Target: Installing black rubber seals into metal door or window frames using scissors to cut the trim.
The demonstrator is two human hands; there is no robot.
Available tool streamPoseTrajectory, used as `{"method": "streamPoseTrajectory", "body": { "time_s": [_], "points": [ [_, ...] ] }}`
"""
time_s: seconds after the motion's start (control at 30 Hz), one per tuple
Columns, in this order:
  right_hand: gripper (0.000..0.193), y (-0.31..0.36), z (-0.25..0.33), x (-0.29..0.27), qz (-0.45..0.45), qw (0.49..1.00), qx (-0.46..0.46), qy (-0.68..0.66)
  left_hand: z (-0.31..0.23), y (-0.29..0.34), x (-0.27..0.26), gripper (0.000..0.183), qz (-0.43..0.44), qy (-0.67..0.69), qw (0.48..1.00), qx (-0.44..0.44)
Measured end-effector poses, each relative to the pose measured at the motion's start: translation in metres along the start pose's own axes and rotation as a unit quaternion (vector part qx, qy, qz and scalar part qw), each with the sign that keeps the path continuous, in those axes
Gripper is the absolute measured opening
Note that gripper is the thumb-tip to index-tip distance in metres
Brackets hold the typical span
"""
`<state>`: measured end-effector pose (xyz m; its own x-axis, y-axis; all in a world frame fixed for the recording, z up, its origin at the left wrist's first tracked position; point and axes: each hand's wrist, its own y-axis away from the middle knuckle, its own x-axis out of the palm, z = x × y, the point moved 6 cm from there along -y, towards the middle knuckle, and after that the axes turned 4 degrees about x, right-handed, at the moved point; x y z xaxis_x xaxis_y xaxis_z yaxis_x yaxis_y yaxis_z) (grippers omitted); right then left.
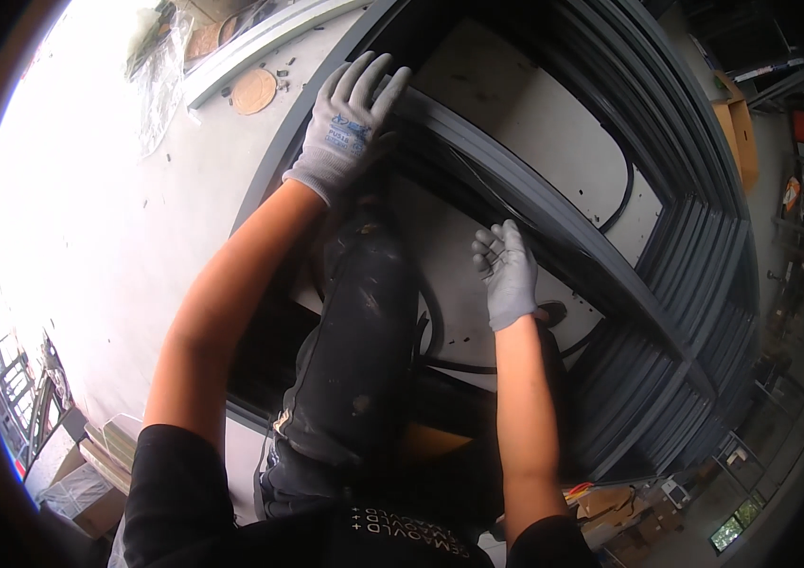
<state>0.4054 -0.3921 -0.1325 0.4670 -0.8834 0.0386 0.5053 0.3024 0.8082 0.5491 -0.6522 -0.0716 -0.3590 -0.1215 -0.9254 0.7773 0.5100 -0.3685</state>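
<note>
We've got both gloved hands free of any grip, as far as we can see. L hand [350,118] is flat w/ fingers nearly straight, lying at or over the upper end of the grey crossbar [553,201]; can't tell if it's pressing or just resting. R hand [508,275] is loosely cupped, palm partly turned up, nothing visible in it. The crossbar runs from just beside our L hand, past the R hand on its upper right, and on into the stacked grey frames [705,256] farther right.

Main risk, we'd say: neither hand has a closed hold, so if the frame shifts or tips, we'd likely be late catching it. L fingers sit close to the corner, so a sliding bar could pinch them. Our leg [364,293] is between the hands, below the L one, apparently inside the frame opening; a drop could hit shin or foot, and stepping out could snag.

Trip hazard too: black strip [630,180] loops to the R hand's right, w/ more below it. Small bits and a brown disc [253,91] lie on the floor [165,237] left of our L hand; treading on those = poss. slip.
</note>
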Motion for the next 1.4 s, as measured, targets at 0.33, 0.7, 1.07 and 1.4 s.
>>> {"method": "streamPoseTrajectory", "body": {
  "time_s": [0.33,0.7,1.07,1.4],
  "points": [
    [0.026,-0.05,0.018,-0.022,0.006,0.994,0.022,-0.108,-0.039,-0.031,0.041,0.064,0.043,-0.007,0.982,0.182],
    [0.024,-0.05,0.022,-0.011,-0.015,0.983,-0.053,-0.178,-0.059,-0.03,0.042,0.052,-0.023,0.0,0.976,0.216],
    [0.028,-0.052,0.018,-0.007,-0.014,0.987,-0.051,-0.153,-0.07,-0.031,0.048,0.049,-0.013,-0.012,0.986,0.168],
    [0.029,-0.06,0.015,0.015,0.087,0.985,0.011,-0.151,-0.084,-0.036,0.055,0.048,0.004,-0.007,0.985,0.173]
  ]
}}
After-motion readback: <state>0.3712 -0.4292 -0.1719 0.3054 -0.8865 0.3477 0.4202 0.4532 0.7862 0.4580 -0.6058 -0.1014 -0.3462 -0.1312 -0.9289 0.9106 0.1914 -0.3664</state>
